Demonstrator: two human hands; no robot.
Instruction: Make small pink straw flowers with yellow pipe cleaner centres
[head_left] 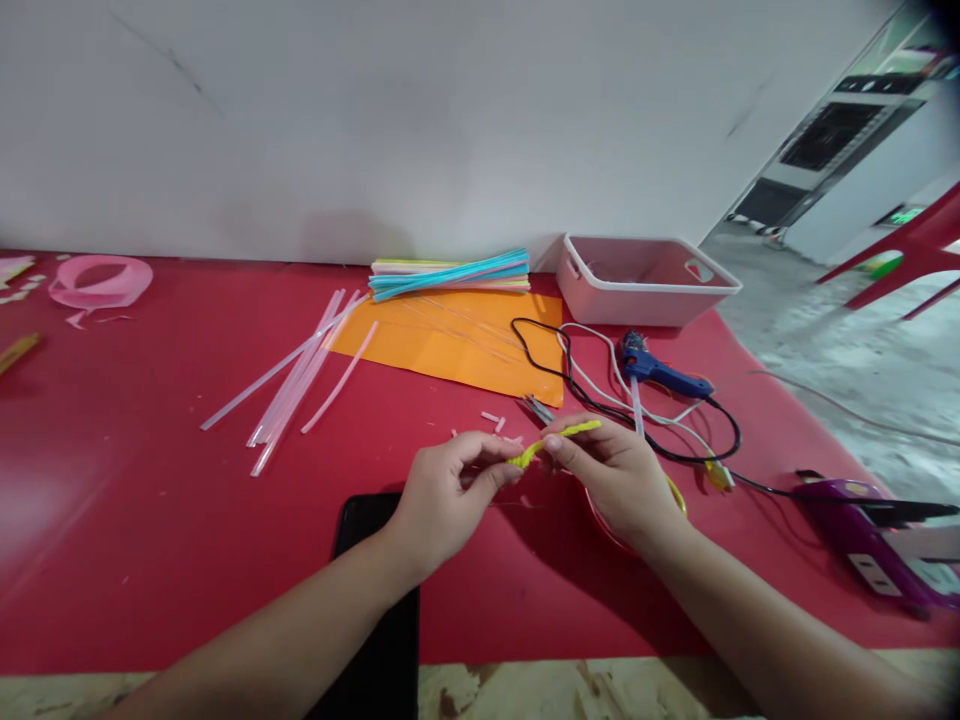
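Head view, sole entry; yellow strip [529,454], one, thin, twisted into close coils toward one end; located in the air above the red worktop [187,540], strung between your two hands; your left hand [442,500], thumb and fingers pinched on the coiled end; your right hand [615,475], thumb and fingertips clamped on the strip farther along, its free tip jutting past them.

Handling, as judged: very light; bendable, likely holding whatever bend you give it; fuzzy-looking, so unlikely to slip; hard to break, though coils may loosen or crush; best hold, a light pinch right at the last coil, with your other pinch close by on the straight length; the free tip gives little control.

Adjacent items: metal-tipped tool [538,408], just beyond your right fingers; pink scraps [491,417], near the strip; red bowl [598,513], partly hidden beneath your right hand; black slab [394,660], beneath your left forearm.
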